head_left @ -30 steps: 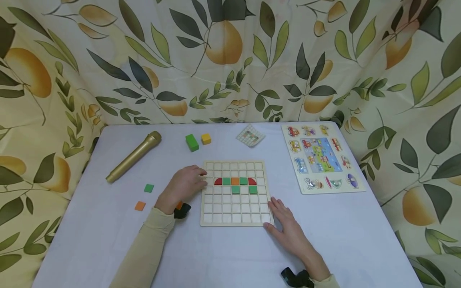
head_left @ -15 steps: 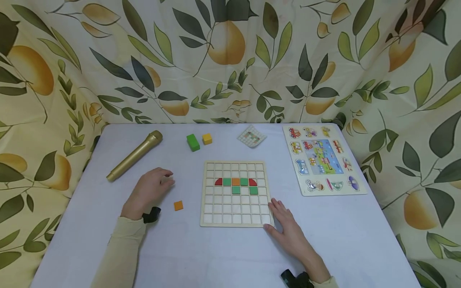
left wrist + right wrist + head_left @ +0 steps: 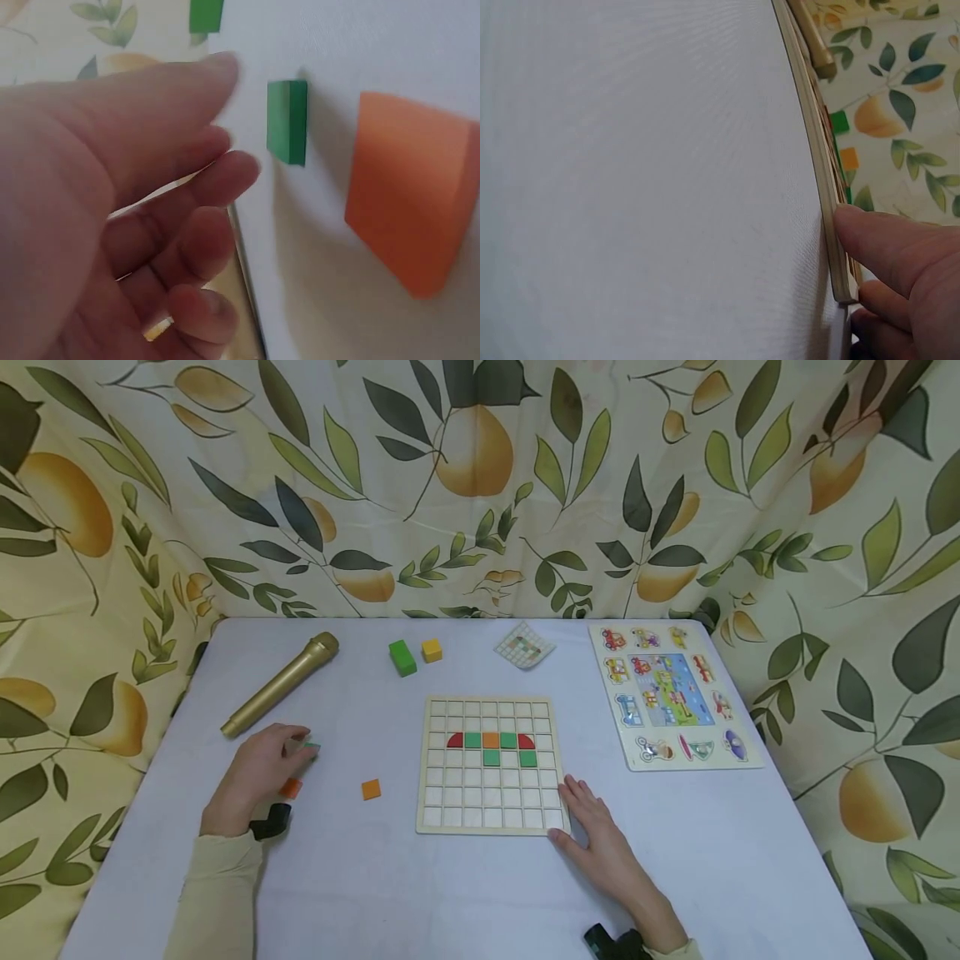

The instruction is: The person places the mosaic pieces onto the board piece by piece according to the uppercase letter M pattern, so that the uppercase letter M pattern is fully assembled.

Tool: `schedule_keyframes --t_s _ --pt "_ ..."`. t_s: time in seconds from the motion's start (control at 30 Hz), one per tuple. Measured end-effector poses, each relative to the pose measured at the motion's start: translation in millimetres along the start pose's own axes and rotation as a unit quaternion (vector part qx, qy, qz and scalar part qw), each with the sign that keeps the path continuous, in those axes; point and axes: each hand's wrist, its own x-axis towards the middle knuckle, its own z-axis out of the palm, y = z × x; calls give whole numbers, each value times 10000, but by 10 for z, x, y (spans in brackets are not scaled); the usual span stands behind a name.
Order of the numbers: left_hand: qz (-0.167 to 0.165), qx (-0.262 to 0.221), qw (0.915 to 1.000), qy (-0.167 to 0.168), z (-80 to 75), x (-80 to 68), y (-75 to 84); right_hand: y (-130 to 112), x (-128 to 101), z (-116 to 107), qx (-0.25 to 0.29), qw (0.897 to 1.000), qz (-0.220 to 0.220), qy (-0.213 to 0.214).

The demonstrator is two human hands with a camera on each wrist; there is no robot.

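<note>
A white-clothed bench (image 3: pixel 465 893) fills the middle. Cream curtains (image 3: pixel 480 485) printed with pears and dark green leaves enclose it from nine o'clock round to three o'clock, evenly lit.

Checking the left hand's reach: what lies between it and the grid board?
In the head view, one loose orange tile lies on the cloth between the left hand and the grid board; otherwise bare.

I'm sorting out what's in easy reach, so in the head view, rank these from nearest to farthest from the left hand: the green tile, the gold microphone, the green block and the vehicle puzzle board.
From the left hand:
1. Green tile, right at its fingertips.
2. Gold microphone, just beyond the hand, on the table's left.
3. Green block, far centre.
4. Vehicle puzzle board, far right side.
</note>
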Motion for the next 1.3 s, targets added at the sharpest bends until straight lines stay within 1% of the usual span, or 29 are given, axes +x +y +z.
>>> schedule_keyframes --t_s 0.1,0.17,0.3,0.43,0.7,0.87,0.97,1.1,1.2,1.3 --pt "7 -62 9998 -201 -8 -12 -37 -1 0 2 12 10000 13 -8" --pt "45 -49 9996 -272 -5 -14 -60 -3 1 2 10 10000 14 -11" --pt "192 32 9995 -250 8 -11 -96 -8 0 2 1 10000 10 -9" --pt "234 48 9995 -229 14 -3 -117 -10 3 3 -12 10000 27 -7" --pt "199 78 9994 -273 28 25 -131 -16 -3 21 -42 9999 -85 136" --pt "33 51 9996 -285 40 37 -113 -9 0 23 -32 9998 -137 132" --pt "-13 10 9997 -246 47 56 -49 -11 1 13 -28 9999 -66 72" --pt "23 -65 9998 -176 58 96 106 -8 3 6 -27 10000 36 13" --pt "101 -99 9998 -152 84 134 246 -2 1 6 -28 10000 60 -2" --pt "276 -152 9994 -123 132 173 391 1 -3 7 -26 10000 70 3"
